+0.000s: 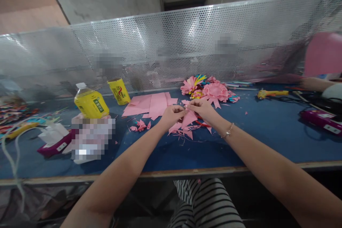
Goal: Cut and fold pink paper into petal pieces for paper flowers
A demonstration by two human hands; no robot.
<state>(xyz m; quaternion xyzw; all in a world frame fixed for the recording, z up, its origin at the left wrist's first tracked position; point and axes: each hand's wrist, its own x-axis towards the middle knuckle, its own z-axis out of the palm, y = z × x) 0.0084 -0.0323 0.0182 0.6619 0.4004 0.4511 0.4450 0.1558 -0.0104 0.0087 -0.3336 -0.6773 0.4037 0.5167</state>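
Observation:
Both hands meet over the blue table [267, 131], pinching one small folded piece of pink paper [189, 118]. My left hand [172, 114] grips its left edge with closed fingers. My right hand [201, 108], with a bracelet on the wrist, pinches its top right corner. Pink paper scraps [181, 132] lie right under the hands. Red scissors [204, 124] lie partly hidden beneath my right hand. Flat pink sheets [152, 104] lie just beyond my left hand. A heap of finished pink paper flowers [212, 91] sits behind my right hand.
A yellow drink bottle [91, 104] and a yellow tube [119, 92] stand at left. A tissue box [53, 142] and yellow glue gun [18, 130] lie far left. Another glue gun [269, 93] and a purple box [322, 121] lie right. A perforated metal screen [171, 46] backs the table. Another person's arm [315, 83] rests far right.

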